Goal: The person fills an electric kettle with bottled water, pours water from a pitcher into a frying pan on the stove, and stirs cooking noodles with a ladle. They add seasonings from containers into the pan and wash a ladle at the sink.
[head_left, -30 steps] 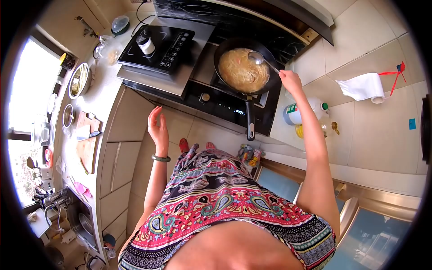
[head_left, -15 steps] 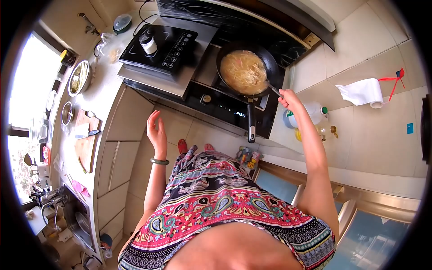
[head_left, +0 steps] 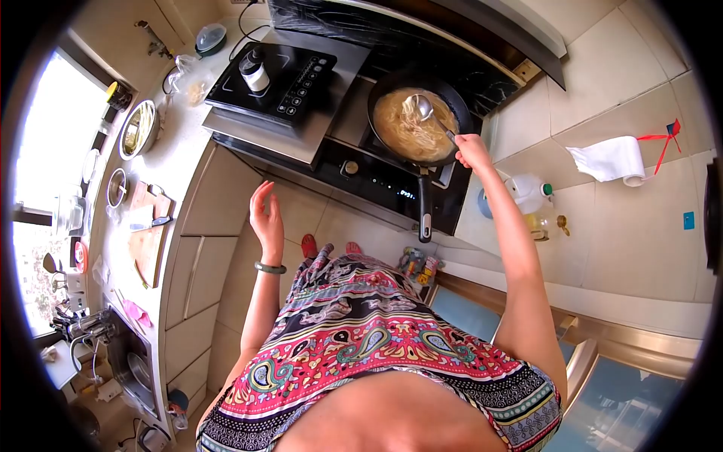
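My right hand [head_left: 473,151] grips the handle of a metal ladle [head_left: 425,108]. The ladle's bowl is over the far half of a dark frying pan [head_left: 456,98], at the surface of a brothy dish with pale shreds [head_left: 410,128]. The pan sits on the right side of the black stove [head_left: 376,181], its black handle [head_left: 425,207] pointing toward me. My left hand [head_left: 266,215] hangs in the air in front of the counter edge, fingers raised and slightly curved, holding nothing. A dark bangle [head_left: 270,267] is on that wrist.
A portable induction cooker [head_left: 301,60] carries a bottle [head_left: 254,71]. On the left counter are a cutting board [head_left: 148,233] with a knife [head_left: 151,222] and a metal bowl [head_left: 138,129]. Plastic bottles [head_left: 527,193] stand right of the stove, near a paper roll [head_left: 614,160].
My right hand has moved slightly up and left. The ladle's bowl, hidden in the food before, now shows at the surface farther back in the pan. My left hand has barely moved.
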`<state>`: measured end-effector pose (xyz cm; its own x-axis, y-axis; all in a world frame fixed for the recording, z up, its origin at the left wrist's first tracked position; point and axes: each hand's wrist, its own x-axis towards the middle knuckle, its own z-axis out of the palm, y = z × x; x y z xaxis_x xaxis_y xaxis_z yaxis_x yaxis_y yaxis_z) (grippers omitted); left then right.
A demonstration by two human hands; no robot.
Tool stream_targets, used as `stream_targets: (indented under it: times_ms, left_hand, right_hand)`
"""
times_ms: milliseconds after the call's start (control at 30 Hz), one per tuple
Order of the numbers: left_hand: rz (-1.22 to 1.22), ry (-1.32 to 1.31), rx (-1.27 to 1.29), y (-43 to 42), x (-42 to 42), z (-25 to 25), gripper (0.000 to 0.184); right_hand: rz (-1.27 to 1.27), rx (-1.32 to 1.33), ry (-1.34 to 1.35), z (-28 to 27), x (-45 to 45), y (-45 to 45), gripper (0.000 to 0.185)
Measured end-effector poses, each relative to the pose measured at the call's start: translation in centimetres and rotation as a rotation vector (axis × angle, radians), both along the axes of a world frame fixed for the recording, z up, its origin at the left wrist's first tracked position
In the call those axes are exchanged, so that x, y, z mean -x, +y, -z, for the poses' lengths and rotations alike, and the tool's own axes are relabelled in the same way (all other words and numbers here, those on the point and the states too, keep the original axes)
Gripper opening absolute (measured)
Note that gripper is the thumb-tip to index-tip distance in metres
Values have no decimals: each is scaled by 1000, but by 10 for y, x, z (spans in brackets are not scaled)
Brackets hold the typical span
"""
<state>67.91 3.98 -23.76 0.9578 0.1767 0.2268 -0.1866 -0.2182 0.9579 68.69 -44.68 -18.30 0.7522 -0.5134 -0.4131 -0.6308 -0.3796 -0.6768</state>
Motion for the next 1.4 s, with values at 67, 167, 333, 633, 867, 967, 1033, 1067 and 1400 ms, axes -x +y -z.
stream_targets:
  times_ms: [67,167,333,633,867,967,1033,1067,1400]
  left_hand:
    - [-9,25,-12,1,1,0,24]
    - [-18,5,2,2,1,0,23]
    - [-44,4,4,8,6,1,23]
    - [-38,30,-40,7,9,8,23]
    - [-41,-63,-147,-5,5,-8,22]
    - [-56,-19,-126,-6,4,-14,22]
    - [-86,-12,-151,-3,5,-17,23]
    - [-85,-4,-174,2,4,-17,23]
    - [-100,4,-87,38,-23,9,25]
  right_hand:
    - [-142,349,-123,9,-6,2,27]
    - [-309,823,-280,4,-1,12,22]
    - [-459,965,-167,-26,48,39,29]
    - [-358,973,-112,-4,116,51,33]
    - [-112,541,-144,50,119,68,44]
    - [168,39,-197,69,119,59,49]
    - [173,-30,-96,56,118,54,49]
    - [77,137,-79,60,117,46,47]
    - [67,642,-517,-23,52,89,20]
